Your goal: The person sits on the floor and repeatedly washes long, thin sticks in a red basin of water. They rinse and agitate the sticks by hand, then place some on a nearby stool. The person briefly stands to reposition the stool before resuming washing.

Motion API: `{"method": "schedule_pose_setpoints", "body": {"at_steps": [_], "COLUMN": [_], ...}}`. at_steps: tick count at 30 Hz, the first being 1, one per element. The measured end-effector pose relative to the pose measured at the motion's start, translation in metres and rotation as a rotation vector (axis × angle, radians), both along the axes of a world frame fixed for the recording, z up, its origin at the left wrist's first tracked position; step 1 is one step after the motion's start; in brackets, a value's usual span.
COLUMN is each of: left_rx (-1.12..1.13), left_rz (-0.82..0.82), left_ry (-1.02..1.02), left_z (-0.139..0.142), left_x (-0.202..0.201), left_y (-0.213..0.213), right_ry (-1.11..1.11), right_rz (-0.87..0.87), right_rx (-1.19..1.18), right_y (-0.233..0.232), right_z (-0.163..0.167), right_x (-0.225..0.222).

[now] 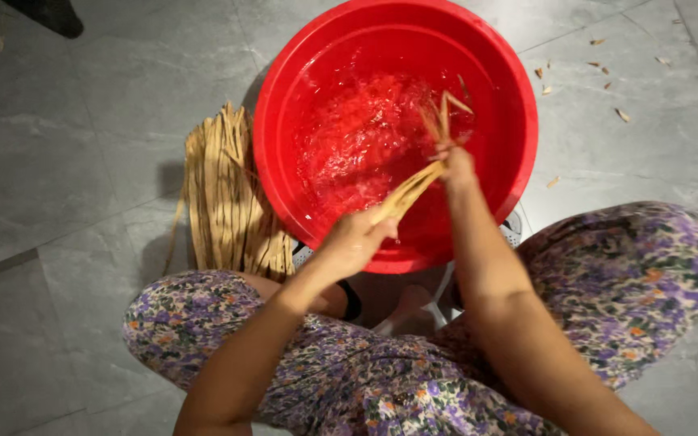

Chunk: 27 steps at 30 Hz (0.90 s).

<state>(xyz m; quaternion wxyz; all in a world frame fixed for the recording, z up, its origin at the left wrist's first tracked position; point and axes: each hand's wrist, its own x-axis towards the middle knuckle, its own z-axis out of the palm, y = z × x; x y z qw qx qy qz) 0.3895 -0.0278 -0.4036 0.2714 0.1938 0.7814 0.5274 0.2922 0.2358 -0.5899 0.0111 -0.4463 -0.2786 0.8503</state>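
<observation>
Basin: round, plain red plastic, on the grey tiled floor ahead of the knees; holds rippling water; no label or print shows on it.
Strips in hand: small bunch of tan fibre strips, held over the basin, far ends bent up above the water.
Left hand: clenched round the near end of the strips, at the basin's near rim.
Right hand: closed on the same strips farther along, over the water.
Bundle: larger sheaf of tan strips lying on the floor, touching the basin's left side.
Scraps: small tan bits scattered on the tiles at upper right.
Clothing: floral purple fabric over both knees.
Hidden: basin's near rim behind the hands; the feet below it hard to make out; dark object at top left cut off.
</observation>
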Motion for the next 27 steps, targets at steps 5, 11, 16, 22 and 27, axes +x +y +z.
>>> {"method": "schedule_pose_setpoints", "body": {"at_steps": [5,11,16,22,27], "left_rx": [-0.064,-0.292,-0.403,-0.110,0.117], "left_rz": [0.079,0.229,0.106,-0.008,0.059], "left_ry": [0.130,0.063,0.136,-0.024,0.128], "left_z": [0.033,-0.047,-0.071,-0.011,0.033], "left_x": [-0.034,-0.074,-0.039,0.010,-0.011], "left_y": [-0.034,-0.016,0.024,0.028,-0.007], "right_ry": [0.081,0.305,0.403,0.050,-0.092], "right_rz": [-0.130,0.353,0.403,0.164,0.047], "right_rx": [-0.057,-0.168,-0.437,-0.087,0.108], "right_y": [0.016,-0.091,-0.115,-0.022,0.031], "right_z": [0.027,0.099,0.089,0.024,0.005], "right_x": [-0.003,0.004,-0.003,-0.011,-0.001]}}
